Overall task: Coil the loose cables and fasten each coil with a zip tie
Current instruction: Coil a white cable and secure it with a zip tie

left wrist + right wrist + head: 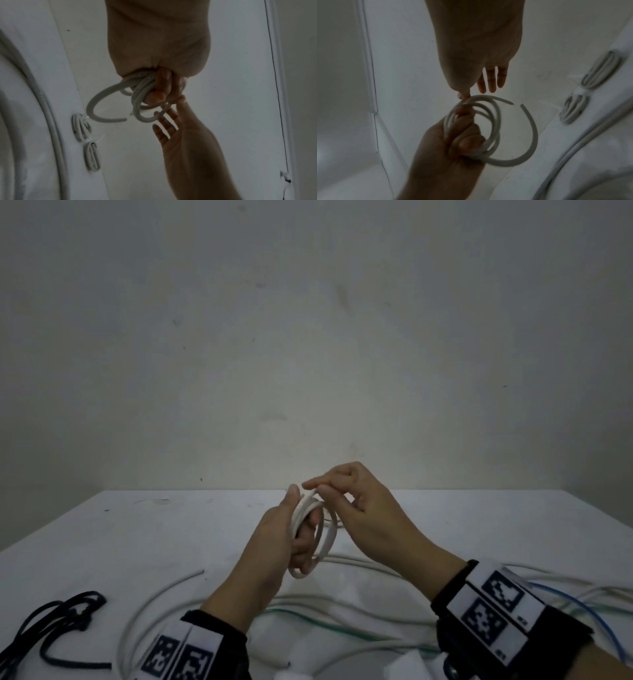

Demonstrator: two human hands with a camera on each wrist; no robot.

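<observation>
A small white cable coil (pixel 313 537) is held up above the white table (pixel 137 529) in front of me. My left hand (pixel 298 529) grips one side of the coil (pixel 137 97), fingers curled round its bunched loops. My right hand (pixel 322 489) pinches the top of the coil (pixel 494 121) between thumb and forefinger (pixel 464 96), with its other fingers held straight. Both cut ends of the cable stick out free on the outer loop. No zip tie shows on this coil.
Two white coils fastened with zip ties (pixel 600 71) (pixel 571 109) lie on the table beyond my hands. Loose white cables (pixel 171 594), a green cable (pixel 325 625) and a blue cable (pixel 575 604) sprawl near me. A black cable bundle (pixel 58 618) lies at the left.
</observation>
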